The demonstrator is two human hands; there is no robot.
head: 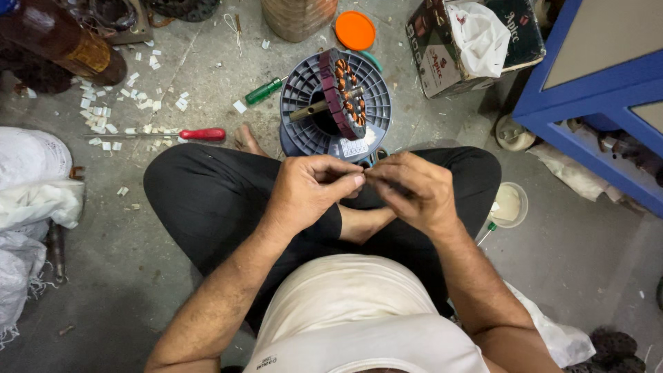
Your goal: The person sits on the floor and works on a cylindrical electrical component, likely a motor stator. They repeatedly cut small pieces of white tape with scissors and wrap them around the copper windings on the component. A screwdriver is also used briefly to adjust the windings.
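head view looks straight down on a person seated cross-legged on a grey concrete floor (207, 62), worn and stained. left hand (311, 190) and right hand (407, 188) meet over the lap, fingertips touching; fingers of both are curled narrow and pinched together on something too small to identify. just far of the hands stands a grey plastic spool (304, 86), and on it rests a wound stator (342, 93) with copper coils, tilted on edge, with a metal shaft (321, 105) through its centre. left of the spool lie a green-handled screwdriver (264, 90) and, nearer, a red-handled screwdriver (202, 134), among scattered white paper scraps (131, 97). an orange lid (354, 30) lies far of the spool, beside a cardboard box (442, 62) holding a white cloth (480, 34). a blue metal cabinet (587, 97) occupies the far right. a small white cup (510, 205) sits on the floor just right of the person's knee. white sacks (31, 200) are heaped at the left edge, and a brown bottle (62, 41) lies at the far left.
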